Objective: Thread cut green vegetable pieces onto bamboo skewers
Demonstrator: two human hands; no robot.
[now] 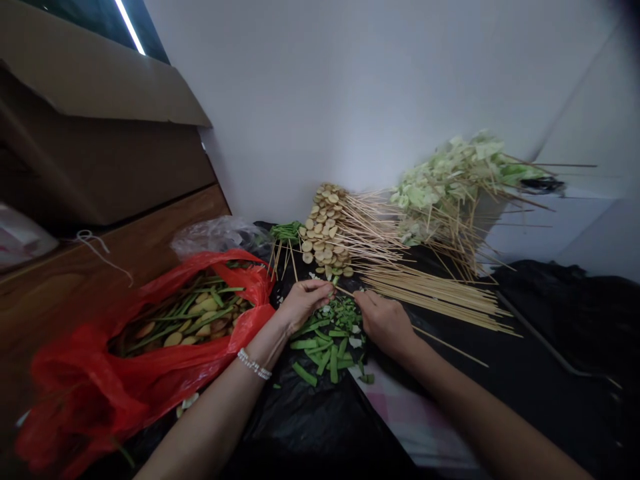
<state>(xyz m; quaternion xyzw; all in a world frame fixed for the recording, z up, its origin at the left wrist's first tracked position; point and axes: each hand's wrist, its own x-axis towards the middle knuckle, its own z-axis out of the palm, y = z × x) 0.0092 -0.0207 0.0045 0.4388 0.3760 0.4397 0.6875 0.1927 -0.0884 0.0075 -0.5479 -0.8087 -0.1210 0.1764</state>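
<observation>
On my feed the left hand [306,301] is mid-frame, fingers pinched together, apparently on a green piece [335,281] at the tip of a thin skewer [346,292] — the exact contact is too small for me to call. The right hand [384,321], just beside it, is curled closed around that skewer, likely to steady the shaft, whose tail runs toward lower right. Straight below lie cut green beans [333,360] on black plastic [305,433], probably placed for short reach. Bare skewers [445,299] lie to the right, roughly parallel, easy to grab, I'd judge. Behind, pale round slices [324,230] sit stacked with their sticks [373,227] pointing right — presumably so the ends are free — and leafy skewers [445,175] fill the upper right. The red bag [145,397] at left gapes open, showing more slices and green strips. Brands, labels? I can't read any, not even on the cardboard box [105,163], upper left.
</observation>
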